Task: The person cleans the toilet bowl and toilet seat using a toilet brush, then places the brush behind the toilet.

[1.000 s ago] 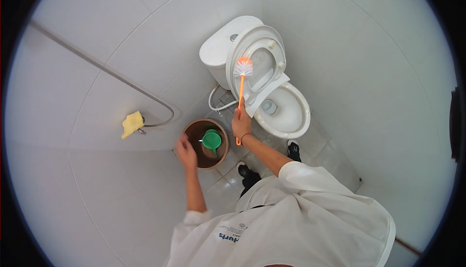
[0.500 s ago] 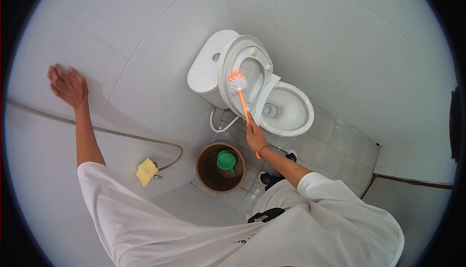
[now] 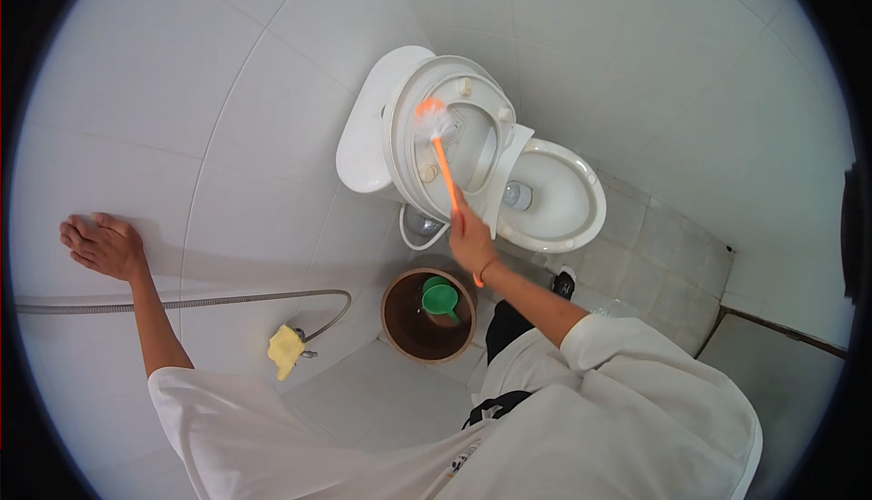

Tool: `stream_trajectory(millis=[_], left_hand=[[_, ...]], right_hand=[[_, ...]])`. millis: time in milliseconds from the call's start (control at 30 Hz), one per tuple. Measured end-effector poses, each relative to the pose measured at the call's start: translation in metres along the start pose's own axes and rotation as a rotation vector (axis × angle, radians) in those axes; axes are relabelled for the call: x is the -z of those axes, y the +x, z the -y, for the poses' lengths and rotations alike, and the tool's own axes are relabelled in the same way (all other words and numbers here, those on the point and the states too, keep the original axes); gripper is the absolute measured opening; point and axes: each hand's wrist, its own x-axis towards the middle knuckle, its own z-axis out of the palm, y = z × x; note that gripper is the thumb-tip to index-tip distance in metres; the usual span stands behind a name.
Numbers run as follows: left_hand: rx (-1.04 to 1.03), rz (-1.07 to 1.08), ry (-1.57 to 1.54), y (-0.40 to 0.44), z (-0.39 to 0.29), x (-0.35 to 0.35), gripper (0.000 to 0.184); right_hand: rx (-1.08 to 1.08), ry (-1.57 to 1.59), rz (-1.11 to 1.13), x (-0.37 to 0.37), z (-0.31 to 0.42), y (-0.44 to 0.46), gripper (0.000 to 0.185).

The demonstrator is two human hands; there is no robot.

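Note:
My right hand [image 3: 473, 244] is wrapped round the orange handle of a toilet brush [image 3: 444, 169]. The brush's white and orange bristle head, slightly blurred, lies over the left side of the raised toilet seat [image 3: 430, 193]; whether it touches cannot be told. Behind the seat the lid leans back toward the cistern [image 3: 361, 150]. The toilet bowl [image 3: 556, 218] stands uncovered to the right of the seat. My left hand [image 3: 109, 246] rests flat against the tiled wall, fingers stretched out, holding nothing.
A brown bucket [image 3: 400, 336] with green dippers [image 3: 440, 299] inside stands on the floor below the toilet. Along the left wall runs a metal hose [image 3: 209, 301], ending near a tap with a yellow cloth [image 3: 285, 351] on it. Grey floor tiles [image 3: 668, 268] lie to the right.
The brush head has moved up and left along the seat, with my right hand following. My left hand appears lower on the wall, and the whole view has shifted and turned.

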Motion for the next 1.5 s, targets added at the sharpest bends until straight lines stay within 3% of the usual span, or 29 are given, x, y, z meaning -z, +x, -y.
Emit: stream_trajectory(millis=[67,367,500,567,633,833,1000,1067,1133,1200,1300,1400,1500], left_hand=[[-0.016,-0.010,-0.011,0.001,-0.001,0.002,0.048],[-0.012,-0.001,0.010,-0.001,0.000,0.003,0.047],[-0.003,-0.022,0.012,-0.004,0.006,-0.003,0.047],[0.005,-0.030,-0.002,-0.005,0.006,-0.001,0.047],[-0.005,-0.036,-0.007,-0.002,0.003,0.001,0.047],[-0.001,-0.027,-0.013,-0.001,-0.002,0.002,0.048],[-0.004,0.022,0.042,-0.002,0.005,-0.003,0.049],[-0.005,0.010,0.042,0.000,-0.002,0.000,0.049],[-0.012,0.001,0.030,0.001,-0.005,0.004,0.049],[-0.008,-0.017,0.006,0.001,-0.007,0.005,0.048],[-0.007,-0.019,0.020,0.002,-0.008,0.004,0.048],[-0.007,-0.023,-0.008,0.002,-0.009,0.006,0.049],[-0.020,-0.028,0.029,-0.001,-0.004,0.000,0.049]], right_hand=[[-0.084,-0.020,0.021,0.011,0.017,0.021,0.051],[-0.608,0.752,0.234,0.047,0.052,0.052,0.045],[-0.470,0.522,0.129,0.035,0.041,0.047,0.046],[-0.143,0.209,-0.058,0.003,0.016,0.033,0.049],[-0.001,0.055,-0.117,-0.011,0.017,0.008,0.052],[-0.083,0.116,0.013,-0.009,0.016,-0.047,0.054],[-0.055,0.097,-0.075,0.007,0.022,0.022,0.052],[-0.343,0.295,0.068,0.028,0.046,0.049,0.051],[-0.389,0.312,0.084,0.030,0.047,0.044,0.052],[-0.178,0.141,-0.033,0.010,0.030,0.014,0.053],[-0.038,0.172,0.027,0.002,0.018,-0.037,0.053],[-0.012,0.131,-0.011,0.010,0.005,-0.015,0.053],[-0.216,0.164,0.070,0.038,0.018,0.039,0.051]])
